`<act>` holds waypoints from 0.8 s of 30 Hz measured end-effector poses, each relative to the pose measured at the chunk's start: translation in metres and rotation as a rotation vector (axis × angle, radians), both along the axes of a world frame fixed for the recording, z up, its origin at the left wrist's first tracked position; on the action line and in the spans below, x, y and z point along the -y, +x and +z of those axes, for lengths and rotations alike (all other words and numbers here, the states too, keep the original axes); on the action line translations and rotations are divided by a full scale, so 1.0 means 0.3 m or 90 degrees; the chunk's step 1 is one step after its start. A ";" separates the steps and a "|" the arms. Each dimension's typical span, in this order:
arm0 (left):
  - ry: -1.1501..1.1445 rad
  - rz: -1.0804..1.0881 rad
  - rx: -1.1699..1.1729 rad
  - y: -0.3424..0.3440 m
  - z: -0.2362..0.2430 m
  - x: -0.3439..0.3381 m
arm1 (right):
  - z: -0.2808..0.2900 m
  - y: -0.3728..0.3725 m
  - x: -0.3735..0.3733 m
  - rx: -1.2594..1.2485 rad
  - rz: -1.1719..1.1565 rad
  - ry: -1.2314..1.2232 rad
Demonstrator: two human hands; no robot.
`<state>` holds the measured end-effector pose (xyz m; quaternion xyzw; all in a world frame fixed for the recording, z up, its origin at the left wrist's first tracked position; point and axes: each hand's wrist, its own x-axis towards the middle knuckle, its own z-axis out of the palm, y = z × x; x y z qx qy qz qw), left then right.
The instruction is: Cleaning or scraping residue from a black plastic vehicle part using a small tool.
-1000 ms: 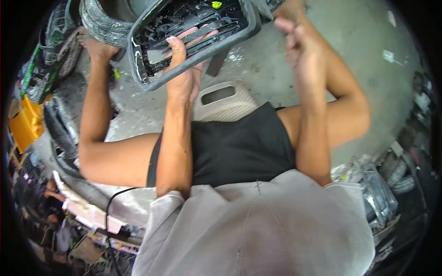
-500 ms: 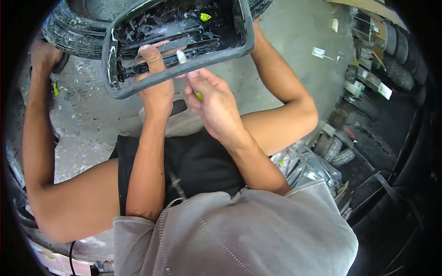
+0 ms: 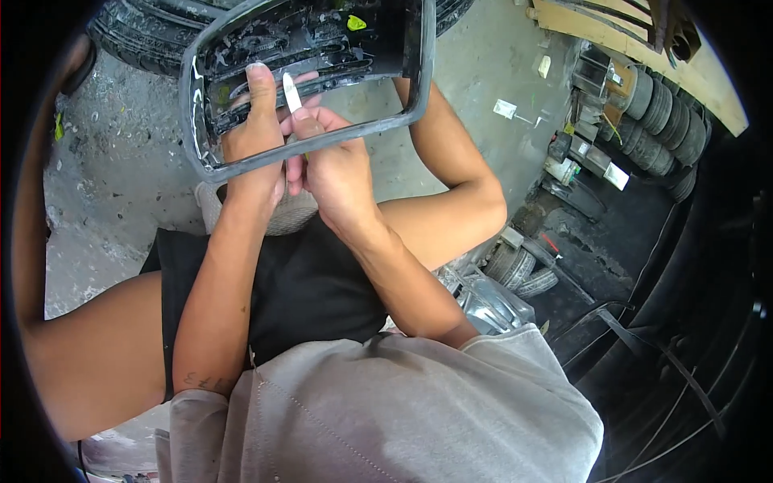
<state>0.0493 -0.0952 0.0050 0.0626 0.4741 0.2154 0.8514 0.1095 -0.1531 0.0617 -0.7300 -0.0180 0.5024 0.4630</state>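
A black plastic frame-like housing (image 3: 427, 56), similar to a car's side mirror shell, is held up before me at the top of the view. My left hand (image 3: 256, 129) grips its inner slats, thumb in front and fingers partly hidden behind. In my right hand (image 3: 342, 173) is a small tool with a pale flat blade (image 3: 291, 92). Its blade points up inside the opening, close beside the left thumb. The right fingers pinch it near the blade's base, and the handle is mostly hidden. A yellow-green scrap (image 3: 356, 23) sits on the housing's inner face.
Behind the housing lies a large dusty tyre (image 3: 145, 44). Several tyres (image 3: 656, 121) line up at the far right, with two more (image 3: 515, 270) nearer my right knee. Clear plastic (image 3: 491, 304) is bunched by my right elbow. A white card (image 3: 505, 109) lies on the concrete floor.
My right hand has gone left and up, bringing the blade deeper into the opening beside my left thumb. The whole view has shifted, so the surroundings at right appear farther left.
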 end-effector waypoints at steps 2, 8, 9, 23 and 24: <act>0.025 0.015 0.006 0.012 0.000 0.006 | -0.014 -0.006 -0.002 -0.009 -0.002 0.035; 0.089 0.058 -0.048 0.034 0.012 0.015 | -0.055 -0.002 -0.040 0.041 -0.045 0.011; 0.096 0.049 -0.069 0.034 0.014 0.015 | -0.054 -0.002 -0.041 0.041 -0.049 0.037; 0.110 0.052 -0.002 0.041 0.001 0.022 | -0.014 -0.020 -0.042 0.010 -0.111 0.035; 0.107 0.048 -0.002 0.041 0.002 0.022 | -0.016 -0.017 -0.043 -0.004 -0.117 0.037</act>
